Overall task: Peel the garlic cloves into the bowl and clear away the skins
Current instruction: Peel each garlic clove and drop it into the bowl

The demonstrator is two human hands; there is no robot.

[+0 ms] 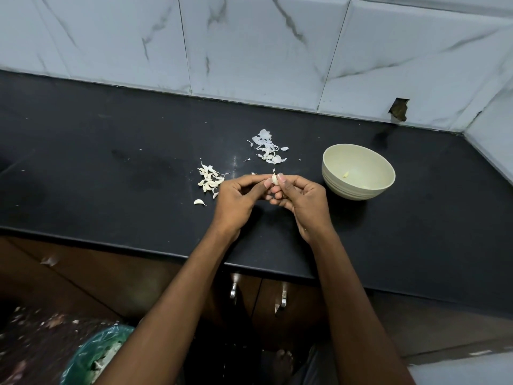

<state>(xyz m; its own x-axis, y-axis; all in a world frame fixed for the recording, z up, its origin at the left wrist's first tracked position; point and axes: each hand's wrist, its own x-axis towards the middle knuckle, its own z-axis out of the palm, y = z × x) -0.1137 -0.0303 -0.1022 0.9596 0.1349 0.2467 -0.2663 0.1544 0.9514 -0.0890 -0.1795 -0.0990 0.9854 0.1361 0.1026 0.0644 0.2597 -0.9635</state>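
Marble-veined wall tiles back a black table point(111, 151), and the pale bowl point(358, 171) standing on it serves as the landmark for everything else. Just left of the bowl, both hands meet above the table: the left hand point(238, 194) and the right hand point(301, 197) together pinch a single garlic clove point(274, 179) between thumb and fingertips, fingers curled round it, a wisp of skin sticking up from its top. Farther left of the bowl lies a heap of unpeeled cloves point(209, 180), with one stray clove point(199, 202) nearer the table's front edge. Behind the hands, left of the bowl and toward the wall, sits a scatter of peeled skins point(268, 148). Inside the bowl a small yellowish piece point(346, 174) shows, likely a peeled clove.

By my reading the peeling step is in hand and the task is at an early stage, since most cloves wait in the heap. Next the skin needs stripping off with the fingernails, then the bare clove needs carrying a short way right and dropping into the bowl. Clearing the skins comes last; a green-lined bin point(95, 354) stands on the floor, below and well left of the bowl.
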